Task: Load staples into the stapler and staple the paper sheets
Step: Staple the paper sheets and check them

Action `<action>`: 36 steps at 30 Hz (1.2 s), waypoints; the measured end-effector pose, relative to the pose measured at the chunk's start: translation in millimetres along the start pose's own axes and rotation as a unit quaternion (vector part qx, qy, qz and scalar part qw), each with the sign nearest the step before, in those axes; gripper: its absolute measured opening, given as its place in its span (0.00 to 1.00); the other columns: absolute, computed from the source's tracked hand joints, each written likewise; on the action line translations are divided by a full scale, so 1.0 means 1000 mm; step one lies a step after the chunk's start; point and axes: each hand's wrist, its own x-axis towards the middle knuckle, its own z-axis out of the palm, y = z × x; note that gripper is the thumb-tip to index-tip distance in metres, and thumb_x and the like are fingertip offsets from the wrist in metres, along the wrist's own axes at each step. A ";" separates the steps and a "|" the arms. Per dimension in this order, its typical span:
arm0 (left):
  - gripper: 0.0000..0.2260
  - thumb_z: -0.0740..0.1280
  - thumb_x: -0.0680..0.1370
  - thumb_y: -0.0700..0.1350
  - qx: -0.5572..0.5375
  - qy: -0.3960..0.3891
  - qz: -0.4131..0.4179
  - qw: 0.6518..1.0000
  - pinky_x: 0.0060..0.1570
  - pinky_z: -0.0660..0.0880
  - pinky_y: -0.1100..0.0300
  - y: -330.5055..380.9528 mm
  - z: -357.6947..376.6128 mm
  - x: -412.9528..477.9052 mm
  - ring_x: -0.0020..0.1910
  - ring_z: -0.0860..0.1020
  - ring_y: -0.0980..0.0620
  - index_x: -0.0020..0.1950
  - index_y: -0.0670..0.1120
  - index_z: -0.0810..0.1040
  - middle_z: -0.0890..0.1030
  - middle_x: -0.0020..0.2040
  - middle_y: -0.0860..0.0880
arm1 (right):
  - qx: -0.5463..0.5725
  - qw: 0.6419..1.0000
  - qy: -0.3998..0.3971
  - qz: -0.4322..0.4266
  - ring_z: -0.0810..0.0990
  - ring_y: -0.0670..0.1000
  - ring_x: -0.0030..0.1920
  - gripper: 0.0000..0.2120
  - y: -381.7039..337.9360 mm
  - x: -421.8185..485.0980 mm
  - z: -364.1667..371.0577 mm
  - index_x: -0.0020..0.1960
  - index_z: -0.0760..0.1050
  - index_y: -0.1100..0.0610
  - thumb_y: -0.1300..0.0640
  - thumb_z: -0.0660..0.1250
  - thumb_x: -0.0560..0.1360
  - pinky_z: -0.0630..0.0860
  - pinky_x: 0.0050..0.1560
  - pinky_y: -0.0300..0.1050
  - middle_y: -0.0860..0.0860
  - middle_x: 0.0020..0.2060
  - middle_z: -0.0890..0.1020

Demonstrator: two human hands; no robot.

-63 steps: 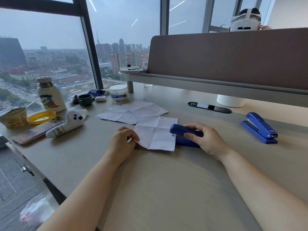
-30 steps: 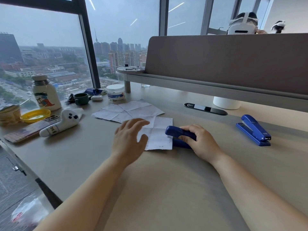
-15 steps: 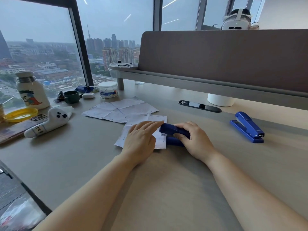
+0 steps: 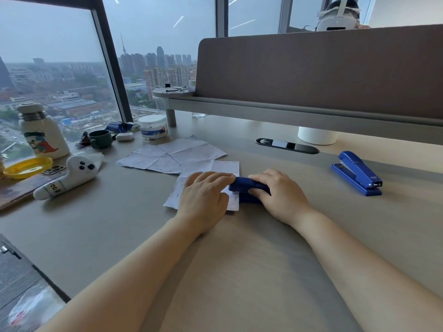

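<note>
Beige surface (image 4: 239, 271) carries creased paper sheets (image 4: 223, 167). Left hand (image 4: 203, 200) lies flat on them, fingers open. Right hand (image 4: 281, 197) grips closed around the blue stapler (image 4: 244, 185), just beside the left fingertips.

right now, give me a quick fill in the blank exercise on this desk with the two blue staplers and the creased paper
1. The right hand grips a dark blue stapler set over the ____ edge of the creased white paper sheet.
2. The left hand lies ____ on that sheet.
3. A second blue stapler sits untouched to the ____ of both hands.
4. The green mug stands beside a white ____ case.

Missing words: right; flat; right; earbud
</note>
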 end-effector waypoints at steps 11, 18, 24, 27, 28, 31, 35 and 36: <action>0.16 0.59 0.59 0.33 0.086 0.072 0.096 0.989 0.50 0.63 0.61 0.000 0.006 0.016 0.39 0.81 0.47 0.36 0.46 0.82 0.82 0.36 0.53 | -0.163 0.983 -0.068 -0.049 0.72 0.56 0.54 0.16 -0.005 0.009 -0.009 0.63 0.71 0.52 0.49 0.59 0.77 0.68 0.49 0.47 0.52 0.53 0.74; 0.15 0.61 0.58 0.33 0.043 0.068 0.071 0.994 0.54 0.63 0.59 0.001 0.011 0.012 0.41 0.81 0.46 0.39 0.45 0.81 0.83 0.39 0.52 | -0.146 0.987 -0.023 -0.059 0.76 0.60 0.48 0.16 -0.001 0.001 0.000 0.61 0.75 0.56 0.53 0.64 0.75 0.70 0.45 0.49 0.55 0.47 0.77; 0.19 0.59 0.71 0.48 -0.026 0.056 0.021 0.998 0.64 0.55 0.60 -0.003 0.006 0.001 0.59 0.78 0.51 0.59 0.51 0.79 0.81 0.58 0.55 | -0.065 0.997 0.034 -0.027 0.78 0.60 0.49 0.17 0.000 -0.007 0.008 0.61 0.75 0.56 0.54 0.63 0.73 0.75 0.50 0.54 0.55 0.49 0.80; 0.23 0.55 0.74 0.56 -0.024 0.006 0.020 0.999 0.66 0.53 0.62 -0.005 -0.003 -0.001 0.65 0.71 0.53 0.69 0.56 0.69 0.74 0.67 0.58 | -0.029 0.999 0.040 -0.014 0.75 0.58 0.55 0.16 0.001 -0.008 0.004 0.62 0.72 0.54 0.56 0.64 0.75 0.72 0.56 0.54 0.54 0.54 0.79; 0.25 0.55 0.74 0.60 -0.033 -0.016 0.010 0.999 0.68 0.52 0.62 -0.006 -0.004 -0.003 0.67 0.69 0.54 0.71 0.57 0.65 0.72 0.68 0.58 | -0.024 0.999 0.037 -0.012 0.75 0.58 0.55 0.16 0.001 -0.008 0.004 0.63 0.72 0.54 0.56 0.64 0.75 0.71 0.57 0.53 0.54 0.54 0.79; 0.35 0.58 0.69 0.70 -0.051 -0.074 -0.005 0.996 0.72 0.52 0.59 -0.008 -0.007 -0.005 0.69 0.66 0.57 0.73 0.60 0.58 0.70 0.69 0.61 | -0.016 0.999 0.038 -0.011 0.75 0.58 0.55 0.16 0.001 -0.008 0.004 0.63 0.72 0.54 0.57 0.64 0.75 0.71 0.57 0.53 0.54 0.54 0.79; 0.40 0.64 0.65 0.72 -0.045 -0.140 -0.038 0.988 0.71 0.57 0.56 -0.009 -0.008 -0.006 0.70 0.65 0.55 0.73 0.58 0.58 0.69 0.69 0.61 | -0.015 0.999 0.050 0.003 0.75 0.58 0.56 0.16 0.004 -0.008 0.004 0.62 0.73 0.54 0.56 0.65 0.75 0.71 0.58 0.53 0.54 0.54 0.79; 0.38 0.64 0.66 0.70 -0.047 -0.146 -0.046 0.987 0.70 0.59 0.57 -0.010 -0.008 -0.006 0.70 0.65 0.55 0.72 0.58 0.59 0.69 0.69 0.60 | -0.016 0.998 0.055 0.011 0.75 0.57 0.56 0.16 0.005 -0.008 0.005 0.62 0.73 0.54 0.55 0.65 0.75 0.71 0.58 0.53 0.54 0.54 0.79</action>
